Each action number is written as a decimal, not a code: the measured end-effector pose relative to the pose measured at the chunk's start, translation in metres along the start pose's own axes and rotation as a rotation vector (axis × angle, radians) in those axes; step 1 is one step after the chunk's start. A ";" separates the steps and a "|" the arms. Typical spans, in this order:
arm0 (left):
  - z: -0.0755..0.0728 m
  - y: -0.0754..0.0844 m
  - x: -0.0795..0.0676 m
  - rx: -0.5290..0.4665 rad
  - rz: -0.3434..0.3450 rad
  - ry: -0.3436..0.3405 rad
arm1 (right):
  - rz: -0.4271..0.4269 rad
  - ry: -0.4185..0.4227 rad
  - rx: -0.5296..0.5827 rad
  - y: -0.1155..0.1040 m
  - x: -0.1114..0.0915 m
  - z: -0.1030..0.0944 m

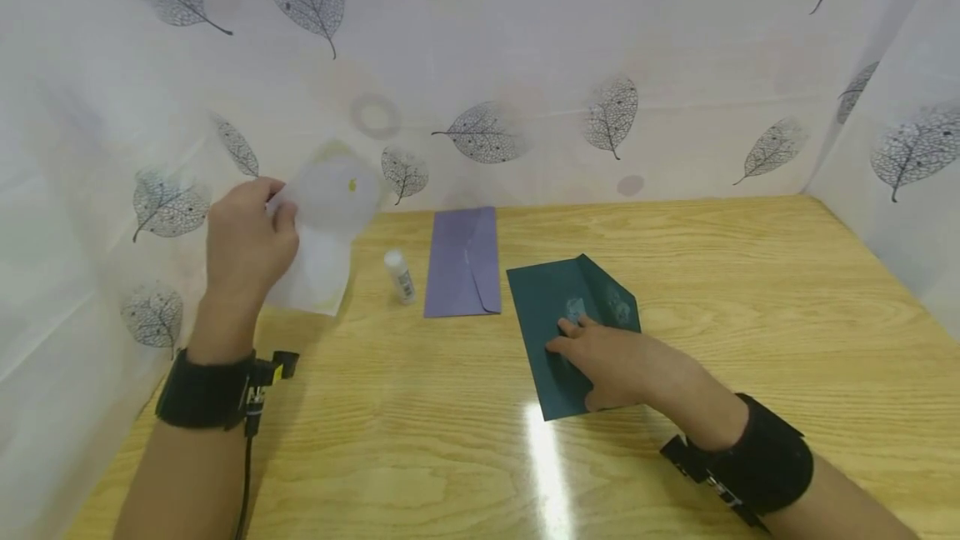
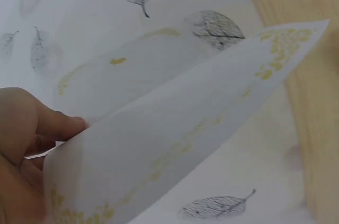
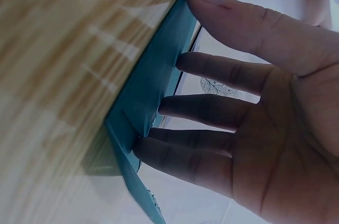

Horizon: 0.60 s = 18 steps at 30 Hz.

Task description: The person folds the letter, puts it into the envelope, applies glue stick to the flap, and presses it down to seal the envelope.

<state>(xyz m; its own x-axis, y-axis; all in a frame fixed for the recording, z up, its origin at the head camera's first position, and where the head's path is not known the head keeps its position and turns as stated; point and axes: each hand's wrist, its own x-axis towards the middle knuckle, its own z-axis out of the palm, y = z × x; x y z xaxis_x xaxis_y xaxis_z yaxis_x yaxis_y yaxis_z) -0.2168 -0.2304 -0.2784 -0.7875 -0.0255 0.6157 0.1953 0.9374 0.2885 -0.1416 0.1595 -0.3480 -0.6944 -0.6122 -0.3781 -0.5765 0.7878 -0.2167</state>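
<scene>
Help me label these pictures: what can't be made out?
Green card, head view: partly hidden beneath the right hand.
Glue stick, head view: print too small to read.
Envelope, head view: inside hidden by its flap.
Paper, left wrist view: part cut off by the bottom edge.

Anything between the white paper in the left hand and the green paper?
Yes: on the table between them sit a white tube and a purple envelope; the right hand also covers part of the green paper.
</scene>
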 end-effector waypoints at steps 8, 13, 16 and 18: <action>-0.013 0.021 -0.003 -0.100 0.176 0.291 | -0.008 0.003 -0.016 0.000 0.001 -0.001; -0.020 0.035 -0.005 -0.162 0.219 0.375 | -0.014 0.033 -0.014 0.000 0.000 0.000; -0.024 0.044 -0.007 -0.199 0.242 0.418 | -0.025 0.069 -0.033 0.000 0.000 0.000; -0.026 0.050 -0.008 -0.235 0.261 0.449 | -0.031 0.098 -0.050 0.000 0.000 0.000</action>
<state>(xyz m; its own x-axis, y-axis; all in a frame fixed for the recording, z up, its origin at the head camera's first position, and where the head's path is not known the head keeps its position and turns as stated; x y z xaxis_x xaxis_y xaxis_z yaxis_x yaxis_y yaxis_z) -0.1853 -0.1921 -0.2503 -0.3796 0.0034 0.9251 0.5157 0.8310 0.2086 -0.1417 0.1595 -0.3484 -0.7132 -0.6417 -0.2820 -0.6173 0.7656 -0.1810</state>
